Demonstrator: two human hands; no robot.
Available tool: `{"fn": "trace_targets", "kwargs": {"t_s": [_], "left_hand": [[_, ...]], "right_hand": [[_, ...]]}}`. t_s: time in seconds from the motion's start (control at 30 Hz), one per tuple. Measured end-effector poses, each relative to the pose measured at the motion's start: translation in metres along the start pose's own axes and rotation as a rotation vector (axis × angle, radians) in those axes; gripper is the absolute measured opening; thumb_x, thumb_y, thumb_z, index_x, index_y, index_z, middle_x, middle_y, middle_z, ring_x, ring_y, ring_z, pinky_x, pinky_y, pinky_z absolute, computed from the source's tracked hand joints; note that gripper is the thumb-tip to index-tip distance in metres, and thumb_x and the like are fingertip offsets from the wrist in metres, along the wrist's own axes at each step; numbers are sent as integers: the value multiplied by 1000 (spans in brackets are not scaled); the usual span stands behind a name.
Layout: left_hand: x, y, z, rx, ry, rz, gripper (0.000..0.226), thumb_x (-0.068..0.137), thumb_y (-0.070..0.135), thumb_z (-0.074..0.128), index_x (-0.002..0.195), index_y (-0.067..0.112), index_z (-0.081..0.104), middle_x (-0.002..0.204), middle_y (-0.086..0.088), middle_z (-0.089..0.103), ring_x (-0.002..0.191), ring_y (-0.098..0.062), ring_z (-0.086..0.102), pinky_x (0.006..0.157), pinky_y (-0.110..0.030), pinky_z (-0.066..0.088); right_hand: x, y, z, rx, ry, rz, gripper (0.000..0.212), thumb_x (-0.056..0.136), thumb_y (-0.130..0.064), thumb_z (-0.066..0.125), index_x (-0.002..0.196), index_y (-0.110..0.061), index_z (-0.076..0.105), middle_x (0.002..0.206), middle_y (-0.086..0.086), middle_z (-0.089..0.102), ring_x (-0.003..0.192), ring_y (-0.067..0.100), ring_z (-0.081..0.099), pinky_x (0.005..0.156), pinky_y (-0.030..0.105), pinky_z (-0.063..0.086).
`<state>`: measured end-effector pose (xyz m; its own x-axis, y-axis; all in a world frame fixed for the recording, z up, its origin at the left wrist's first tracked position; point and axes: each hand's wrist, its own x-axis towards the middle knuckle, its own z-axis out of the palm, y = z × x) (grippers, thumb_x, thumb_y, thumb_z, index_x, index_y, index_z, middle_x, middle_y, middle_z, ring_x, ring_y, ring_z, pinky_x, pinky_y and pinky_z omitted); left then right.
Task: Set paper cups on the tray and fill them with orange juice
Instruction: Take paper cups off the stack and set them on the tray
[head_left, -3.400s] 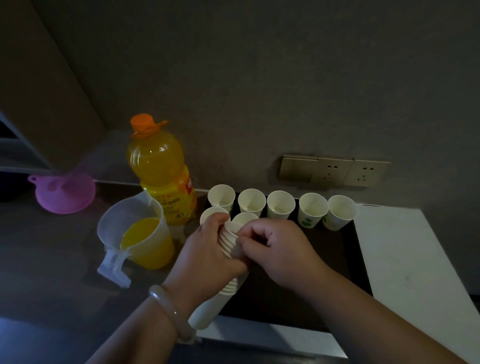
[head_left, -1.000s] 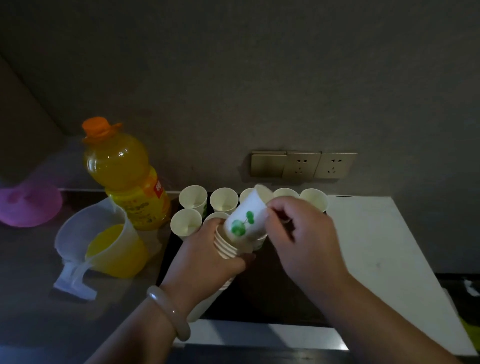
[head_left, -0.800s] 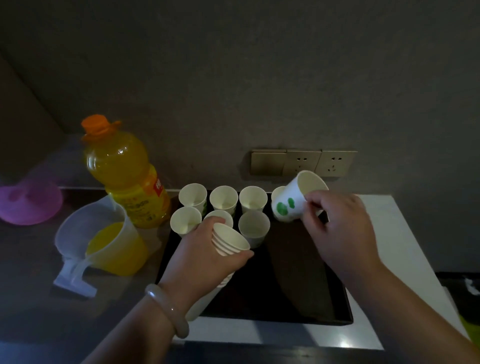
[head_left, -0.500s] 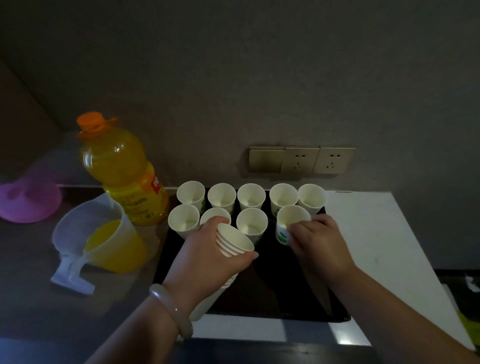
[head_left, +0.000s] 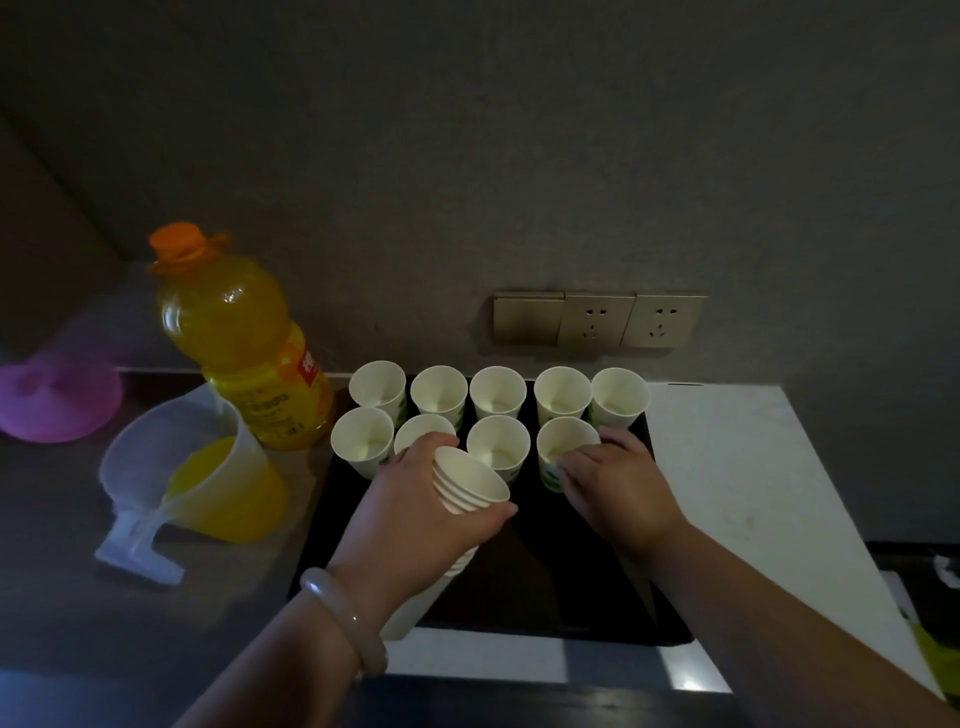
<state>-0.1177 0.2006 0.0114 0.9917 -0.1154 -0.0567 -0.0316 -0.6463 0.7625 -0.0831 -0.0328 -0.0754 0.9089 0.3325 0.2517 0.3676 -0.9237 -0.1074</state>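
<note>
Two hands: left hand (head_left: 415, 512) grips tilted cup stack (head_left: 470, 480); right hand (head_left: 618, 491) seemingly holds front-row cup (head_left: 563, 441).

We see a counter (head_left: 78, 597) against the wall, dark on the left, with a white slab (head_left: 737, 467) on the right; a black tray (head_left: 545, 597) lies flat where the two meet, bearing nine upright paper cups (head_left: 497, 389) in two rows. On the dark part we find an orange juice bottle (head_left: 244, 353) standing just beside the tray's far left corner; a clear jug (head_left: 208, 493) part-filled with juice stands near it; a purple funnel (head_left: 57, 402) lies farther left.
</note>
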Motion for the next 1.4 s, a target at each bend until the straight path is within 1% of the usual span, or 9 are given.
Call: {"fn": "trace_targets", "kwargs": {"t_s": [0.13,0.23,0.33,0.47,0.63,0.77,0.93,1.13,1.4], "left_hand": [[3,2,4,6,-12,-3,74,58,56,80,120,34,45,104,19,52,94,5,51,77,-15,42],[5,4,7,27,-29,0,75,57,58,81,118,36,43,103,19,51,93,4,51,77,-15,42],[12,3,12,60,-71,3,75,53,58,81,114,35,45,101,16,54,92,-1,55,71,-15,43],[23,5,20,149,-110,65,59,69,40,76,119,28,47,107,10,58,97,-7,59,66,-9,39],[30,21,24,170,-88,112,39,76,41,68,111,33,52,99,13,61,87,0,58,63,-9,44],[34,32,26,171,-77,126,36,77,40,66,109,30,53,92,11,62,80,3,56,59,-4,40],[28,46,26,98,-85,133,39,76,35,69,111,29,51,95,9,63,81,4,55,60,-4,41],[18,47,27,2,-98,106,55,72,42,75,119,34,47,104,13,61,90,0,57,76,-23,51],[15,41,32,-15,-83,86,53,71,36,78,117,31,51,104,14,60,91,1,56,73,-18,47]], "right_hand": [[-1,-2,-7,34,39,24,8,69,-17,73,76,-17,71,70,-1,70,63,22,66,97,32,34],[-1,-15,-27,116,110,86,21,78,-26,57,85,-14,72,78,2,72,71,25,68,94,35,39],[0,-48,-69,352,151,164,32,87,-39,49,101,-21,71,94,-6,73,88,8,62,94,32,43],[7,-80,-107,660,-140,168,22,91,-42,56,98,-30,72,86,-13,70,80,1,58,66,19,46],[8,-74,-116,688,-63,251,12,90,-29,60,87,-27,71,74,-7,68,69,4,58,57,19,43],[1,-76,-115,480,119,190,12,90,-31,58,85,-27,68,71,-13,63,76,7,52,54,14,32],[-5,-77,-110,395,271,225,9,82,-29,59,82,-24,66,71,-13,58,74,-2,32,64,7,23],[-12,-72,-113,542,227,279,19,90,-37,48,93,-27,65,82,-17,60,74,2,52,60,9,36],[-14,-68,-112,653,225,296,10,89,-29,56,87,-27,66,72,-16,59,67,3,55,56,14,38]]}}
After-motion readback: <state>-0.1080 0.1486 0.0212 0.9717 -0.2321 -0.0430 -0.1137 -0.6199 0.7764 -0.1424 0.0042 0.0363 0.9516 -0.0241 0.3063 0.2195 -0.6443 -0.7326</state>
